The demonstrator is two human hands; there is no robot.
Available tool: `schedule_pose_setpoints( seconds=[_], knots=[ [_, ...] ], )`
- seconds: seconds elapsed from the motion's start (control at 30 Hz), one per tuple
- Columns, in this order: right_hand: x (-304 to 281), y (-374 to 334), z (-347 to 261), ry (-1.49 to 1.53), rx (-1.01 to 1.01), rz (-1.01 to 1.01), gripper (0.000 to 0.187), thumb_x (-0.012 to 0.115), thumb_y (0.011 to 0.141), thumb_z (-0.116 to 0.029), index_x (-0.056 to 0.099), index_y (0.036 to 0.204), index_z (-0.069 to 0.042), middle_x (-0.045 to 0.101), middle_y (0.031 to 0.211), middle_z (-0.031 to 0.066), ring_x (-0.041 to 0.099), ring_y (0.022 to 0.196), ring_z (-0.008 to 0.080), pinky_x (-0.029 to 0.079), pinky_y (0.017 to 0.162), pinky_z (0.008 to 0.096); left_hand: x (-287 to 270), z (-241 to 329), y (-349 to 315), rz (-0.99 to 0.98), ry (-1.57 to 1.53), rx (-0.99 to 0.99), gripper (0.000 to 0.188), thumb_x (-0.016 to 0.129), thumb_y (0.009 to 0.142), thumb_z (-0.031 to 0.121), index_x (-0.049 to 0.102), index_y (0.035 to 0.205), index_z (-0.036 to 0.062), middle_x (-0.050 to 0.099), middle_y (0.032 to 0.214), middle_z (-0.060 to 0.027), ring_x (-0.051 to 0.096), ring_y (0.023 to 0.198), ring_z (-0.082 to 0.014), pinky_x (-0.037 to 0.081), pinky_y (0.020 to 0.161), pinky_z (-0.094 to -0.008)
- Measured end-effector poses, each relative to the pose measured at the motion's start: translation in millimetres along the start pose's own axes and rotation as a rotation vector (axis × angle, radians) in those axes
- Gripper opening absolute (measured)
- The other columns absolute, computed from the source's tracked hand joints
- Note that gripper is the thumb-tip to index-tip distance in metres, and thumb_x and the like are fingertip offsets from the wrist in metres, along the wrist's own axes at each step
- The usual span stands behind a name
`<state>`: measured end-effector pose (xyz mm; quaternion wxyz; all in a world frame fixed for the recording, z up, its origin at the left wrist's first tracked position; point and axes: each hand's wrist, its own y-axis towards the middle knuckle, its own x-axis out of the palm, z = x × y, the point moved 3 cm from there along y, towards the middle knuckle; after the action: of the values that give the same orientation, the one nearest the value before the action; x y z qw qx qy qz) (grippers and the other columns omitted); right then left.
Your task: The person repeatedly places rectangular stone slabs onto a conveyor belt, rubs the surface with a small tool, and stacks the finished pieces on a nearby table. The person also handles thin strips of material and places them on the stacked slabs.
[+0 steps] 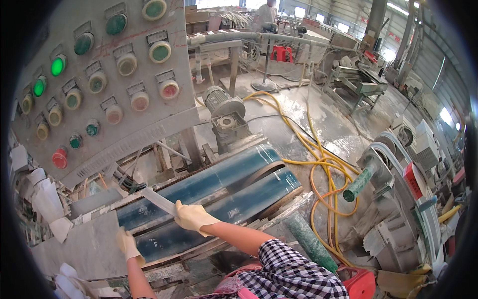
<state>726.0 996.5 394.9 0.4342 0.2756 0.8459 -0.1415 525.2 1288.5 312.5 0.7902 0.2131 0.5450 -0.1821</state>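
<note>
Both my hands wear pale cream gloves. My right hand (193,217) is closed around the near end of a flat, light grey strip (160,202), which slants up and left over two dark blue-green conveyor belts (219,185). At the left end of the belts, my left hand (129,246) grips the right edge of a wide, flat grey slab (79,241); its thumb is partly hidden. The strip and the slab are apart.
A control panel (124,94) with two lit green buttons and a red knob (59,157) overhangs the belts' far side. Beyond stands a motor (224,107). Yellow hoses (318,162) coil across the wet floor. A green roller (361,183) juts out at right. Another person (265,19) is far off.
</note>
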Motion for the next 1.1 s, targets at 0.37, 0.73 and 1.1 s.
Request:
schedule_pose_setpoints(
  seconds=[0.37,0.73,1.1],
  knots=[
    [-5.3,-3.3,-0.7,-0.050,0.032,-0.010,0.048,0.058,0.096,-0.036,0.048,0.120,0.004,0.070,0.092,0.0267,0.069,0.081,0.0450,0.055,0.072,0.0532,-26.5,-29.1,6.5,-0.229,0.395,-0.315,0.088,0.074,0.086,0.046,0.030,0.157,0.0169,0.031,0.162,-0.0077,0.037,0.142,-0.0366,0.039,0.107,-0.0596],
    [-2.9,-2.6,4.3,-0.053,0.023,0.046,0.046,0.056,0.098,-0.037,0.049,0.114,0.005,0.070,0.086,0.0254,0.069,0.079,0.0455,0.055,0.069,0.0534,7.4,-58.6,31.7,-0.180,0.444,-0.142,0.061,0.059,0.097,0.030,0.040,0.146,-0.0002,0.048,0.145,-0.0197,0.057,0.120,-0.0412,0.051,0.097,-0.0479],
    [-7.7,-4.3,6.8,-0.010,0.006,0.058,0.045,0.058,0.096,-0.038,0.055,0.104,0.006,0.070,0.087,0.0260,0.069,0.082,0.0444,0.056,0.073,0.0522,-27.8,16.9,-25.6,-0.084,-0.880,0.015,0.017,0.048,0.092,0.015,0.060,0.092,0.0031,0.058,0.078,-0.0064,0.056,0.067,-0.0196,0.047,0.062,-0.0372]
  ],
)
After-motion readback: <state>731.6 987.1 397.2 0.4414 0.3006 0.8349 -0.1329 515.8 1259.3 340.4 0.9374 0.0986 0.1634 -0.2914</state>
